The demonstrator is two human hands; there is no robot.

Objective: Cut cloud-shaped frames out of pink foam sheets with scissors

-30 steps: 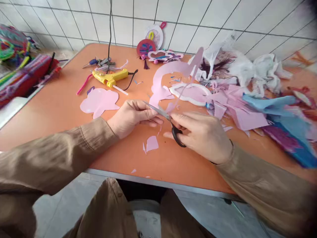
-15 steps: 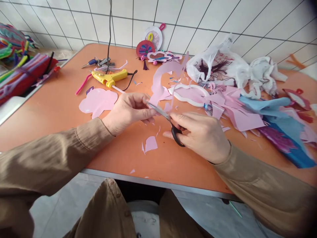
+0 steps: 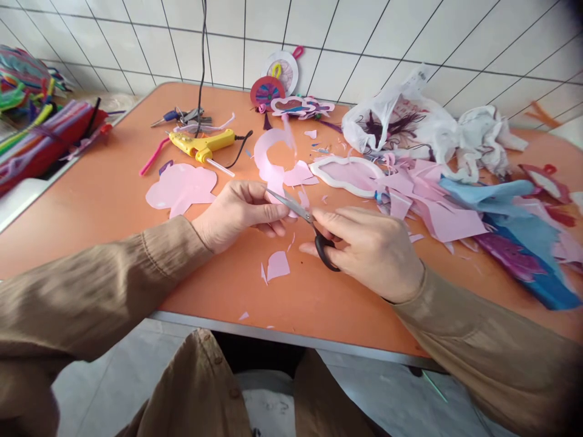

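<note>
My right hand [image 3: 359, 243] grips a pair of scissors [image 3: 303, 213] by the black handles, blades pointing left and nearly closed. Between thumb and fingers of my left hand [image 3: 248, 212] is pinched a curled pink paper strip [image 3: 272, 171], which arcs up beyond the hand. The blade tips lie by my left fingertips, against the paper. A pink cloud-shaped paper piece [image 3: 182, 187] lies left of my left hand. Below the blades rest small pink scraps [image 3: 277, 264]. To the right sits a white-rimmed pink wavy shape [image 3: 348, 176].
A yellow glue gun [image 3: 203, 144] lies at the back left, near keys [image 3: 186, 115]. Pink offcuts [image 3: 437, 200], blue material [image 3: 514, 212] and a white plastic bag [image 3: 410, 118] cover the right side. Finished-looking ornaments [image 3: 268, 94] lean on the tiled wall. Colourful pipe cleaners [image 3: 50, 136] are far left.
The paper strip has swung left and turned, with its upper curl shifting toward the left. Both hands and the scissors stay almost where they were.
</note>
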